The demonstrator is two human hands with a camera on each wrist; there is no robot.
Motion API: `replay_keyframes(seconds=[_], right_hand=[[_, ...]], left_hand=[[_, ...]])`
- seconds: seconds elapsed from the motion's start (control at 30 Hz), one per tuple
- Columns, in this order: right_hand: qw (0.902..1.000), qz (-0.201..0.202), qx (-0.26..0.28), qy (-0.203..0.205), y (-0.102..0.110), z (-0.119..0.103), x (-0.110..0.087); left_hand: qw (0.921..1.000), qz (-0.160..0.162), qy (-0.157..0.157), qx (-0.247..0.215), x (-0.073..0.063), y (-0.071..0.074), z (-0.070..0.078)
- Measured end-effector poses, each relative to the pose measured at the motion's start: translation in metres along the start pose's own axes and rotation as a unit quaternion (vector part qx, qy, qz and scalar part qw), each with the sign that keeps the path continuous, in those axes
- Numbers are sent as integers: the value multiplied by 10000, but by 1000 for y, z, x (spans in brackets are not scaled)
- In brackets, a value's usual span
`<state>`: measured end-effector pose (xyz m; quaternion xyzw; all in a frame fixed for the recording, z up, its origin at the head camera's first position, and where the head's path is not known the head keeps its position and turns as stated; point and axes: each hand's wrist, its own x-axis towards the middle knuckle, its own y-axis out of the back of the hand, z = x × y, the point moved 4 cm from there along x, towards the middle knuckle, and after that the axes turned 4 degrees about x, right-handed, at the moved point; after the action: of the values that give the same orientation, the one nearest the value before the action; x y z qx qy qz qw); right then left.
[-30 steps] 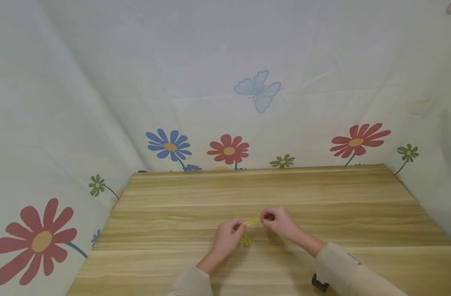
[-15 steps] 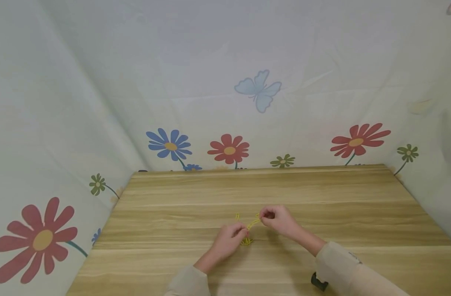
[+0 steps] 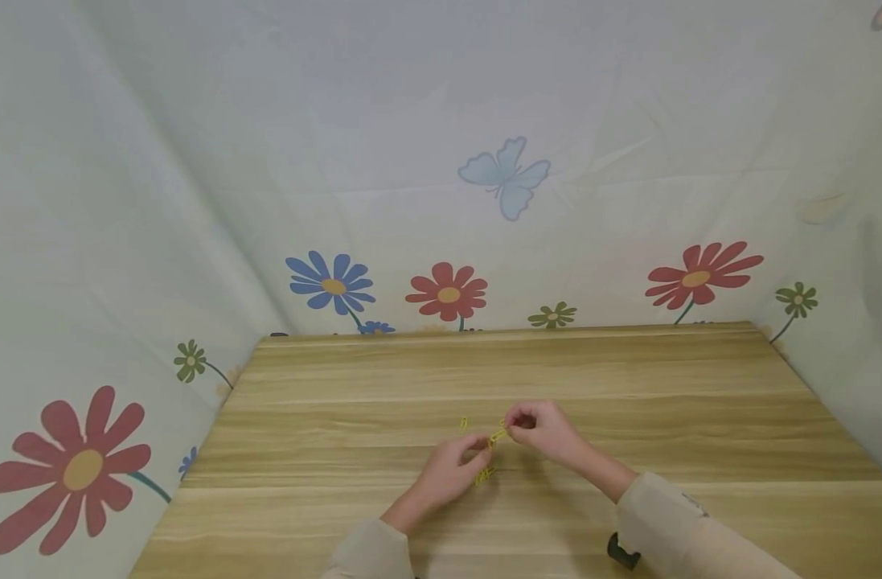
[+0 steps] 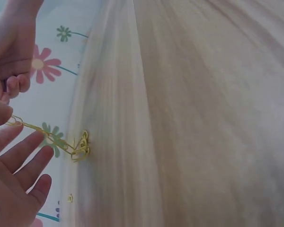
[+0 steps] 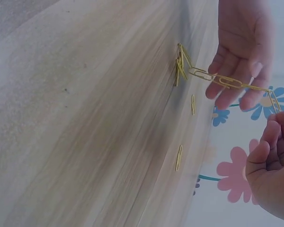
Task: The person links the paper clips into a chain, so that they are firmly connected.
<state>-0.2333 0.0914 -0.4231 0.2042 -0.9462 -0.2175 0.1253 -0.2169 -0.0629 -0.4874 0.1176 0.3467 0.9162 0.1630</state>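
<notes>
Wooden table (image 3: 325, 386), two loose clips (image 5: 179, 158), one clip chain (image 5: 229, 82), right hand (image 3: 545, 434) pinching it, left hand (image 3: 446, 468) spread

From here I get a dim, greyish head view, its light diffuse and its shadows soft on the tabletop (image 3: 339, 378), apparently from above. My left wrist feed is hazy, with pale glare and smeared grain toward the right. The right wrist feed has a similar milky veil, yet the paper clips (image 5: 180, 68) stand out more crisply beside a dark shadow band
</notes>
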Motion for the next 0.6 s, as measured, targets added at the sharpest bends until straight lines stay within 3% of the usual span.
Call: replay_keyframes(seconds=[0.23, 0.6], right_hand=[[9998, -125, 109, 56, 0, -20, -5], [9996, -201, 221, 21, 0, -17, -4]], left_hand=[[9997, 121, -222, 64, 3, 3, 10], [9987, 327, -385, -64, 5, 7, 17]])
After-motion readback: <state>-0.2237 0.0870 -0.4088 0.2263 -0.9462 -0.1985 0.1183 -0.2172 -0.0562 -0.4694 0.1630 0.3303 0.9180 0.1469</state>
